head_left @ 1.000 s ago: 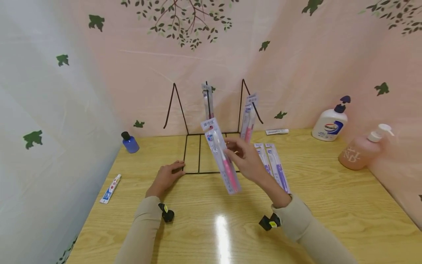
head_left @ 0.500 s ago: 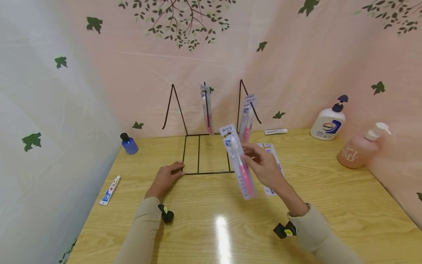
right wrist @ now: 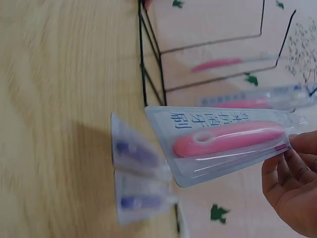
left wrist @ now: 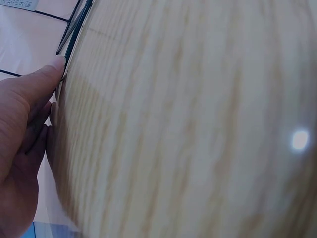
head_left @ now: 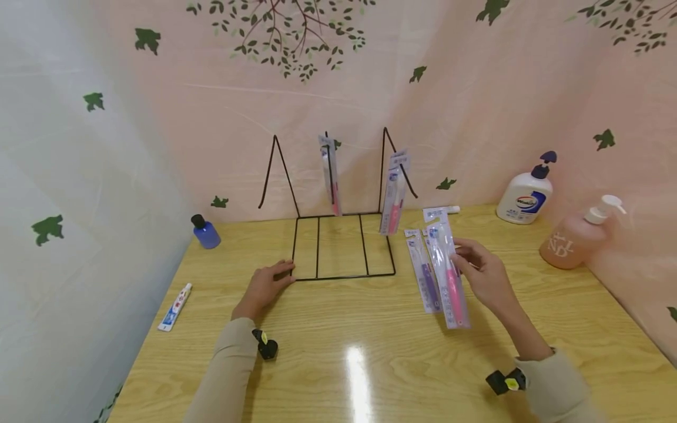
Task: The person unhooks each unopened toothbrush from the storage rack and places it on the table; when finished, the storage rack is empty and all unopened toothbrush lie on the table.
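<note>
We see the pink packaged toothbrush [head_left: 453, 288] right of centre in the head view, upright and slightly tilted, its top leaning to the left. The right hand [head_left: 483, 276] pinches it by its right edge, so that grip is clamped on the package between thumb and fingers. In the right wrist view we see its pink handle through the clear blister, pointing left. Just beside it in the head view, on the left, a purple packaged toothbrush [head_left: 423, 273] lies on the worktop [head_left: 317, 364]; a second purple one [right wrist: 141, 201] shows in the right wrist view.

At the centre stands the black wire rack [head_left: 344, 277]. We see two more pink toothbrush packages on it, one on the middle hook [head_left: 329, 176] and one on the right hook [head_left: 394, 194]. Left of centre, the left hand [head_left: 264, 286] touches the rack's near left corner, its grip apart, thumb and fingers extended.

Farther out, we find a blue bottle [head_left: 206, 233] and a toothpaste tube [head_left: 175, 307] at the left, and a white pump bottle [head_left: 525, 198] and a pink pump bottle [head_left: 573, 241] at the right.
</note>
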A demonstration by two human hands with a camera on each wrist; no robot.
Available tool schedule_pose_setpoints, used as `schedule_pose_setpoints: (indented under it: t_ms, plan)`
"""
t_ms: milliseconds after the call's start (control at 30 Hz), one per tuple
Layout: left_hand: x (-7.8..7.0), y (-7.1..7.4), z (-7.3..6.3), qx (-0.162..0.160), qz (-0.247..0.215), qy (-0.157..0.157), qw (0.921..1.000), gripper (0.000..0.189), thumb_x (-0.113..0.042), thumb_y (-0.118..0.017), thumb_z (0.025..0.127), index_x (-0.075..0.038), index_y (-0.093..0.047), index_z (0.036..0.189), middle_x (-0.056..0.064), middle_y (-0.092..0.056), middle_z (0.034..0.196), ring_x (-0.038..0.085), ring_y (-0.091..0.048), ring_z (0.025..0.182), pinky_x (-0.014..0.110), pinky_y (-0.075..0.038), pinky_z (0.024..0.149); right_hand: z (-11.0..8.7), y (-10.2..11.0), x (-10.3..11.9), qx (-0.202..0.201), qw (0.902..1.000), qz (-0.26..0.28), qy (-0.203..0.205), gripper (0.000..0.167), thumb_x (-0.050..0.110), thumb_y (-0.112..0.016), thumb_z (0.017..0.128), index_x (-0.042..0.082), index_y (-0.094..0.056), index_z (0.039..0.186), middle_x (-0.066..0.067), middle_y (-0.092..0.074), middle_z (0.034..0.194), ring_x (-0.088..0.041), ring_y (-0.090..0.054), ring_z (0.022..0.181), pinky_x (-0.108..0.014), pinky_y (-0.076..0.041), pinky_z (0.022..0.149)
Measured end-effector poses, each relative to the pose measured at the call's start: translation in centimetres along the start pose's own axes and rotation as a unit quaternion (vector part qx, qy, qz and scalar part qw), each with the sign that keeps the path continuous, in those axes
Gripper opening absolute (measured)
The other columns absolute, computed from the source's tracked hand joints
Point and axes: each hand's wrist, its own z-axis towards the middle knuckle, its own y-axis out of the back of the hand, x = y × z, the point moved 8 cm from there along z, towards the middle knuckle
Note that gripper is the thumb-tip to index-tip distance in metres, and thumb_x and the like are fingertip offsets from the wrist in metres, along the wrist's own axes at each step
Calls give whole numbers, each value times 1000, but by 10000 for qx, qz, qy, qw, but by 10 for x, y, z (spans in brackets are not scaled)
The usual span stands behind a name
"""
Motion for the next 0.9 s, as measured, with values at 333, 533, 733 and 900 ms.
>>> schedule_pose_setpoints:
  t_ms: [333,533,733,900]
  plan:
    - [0,1,-1,-50,-39,4,10000,44,-25,-64,92,-11,-59,133,10,-51,142,31,-43,135,52,-35,110,21,30,-69,78,9935,-378,-1075,45,25,-49,101,-2,-48,138,-20,-56,113,0,-54,82,-13,-54,68]
    - [2,1,1,-46,35,-59,10000,44,-26,-64,93,-11,-58,133,9,-51,142,32,-43,134,52,-36,110,35,24,-107,668,9844,-450,-1566,47,24,-45,102,-5,-42,139,-26,-55,117,-15,-58,87,-18,-55,69]
    - [4,0,2,-18,2,-47,10000,44,-25,-64,92,-11,-59,133,8,-51,142,30,-43,135,51,-37,110,44,13,-135,1111,9734,-703,-1875,45,20,-46,101,-9,-45,135,-28,-55,117,-23,-57,91,-24,-49,72]
    - [3,0,2,-9,18,-90,10000,44,-26,-64,93,-10,-59,133,8,-51,142,30,-43,135,50,-36,110,47,7,-144,1276,9644,-884,-2141,45,20,-47,100,-9,-46,135,-28,-53,122,-31,-53,99,-33,-45,80]
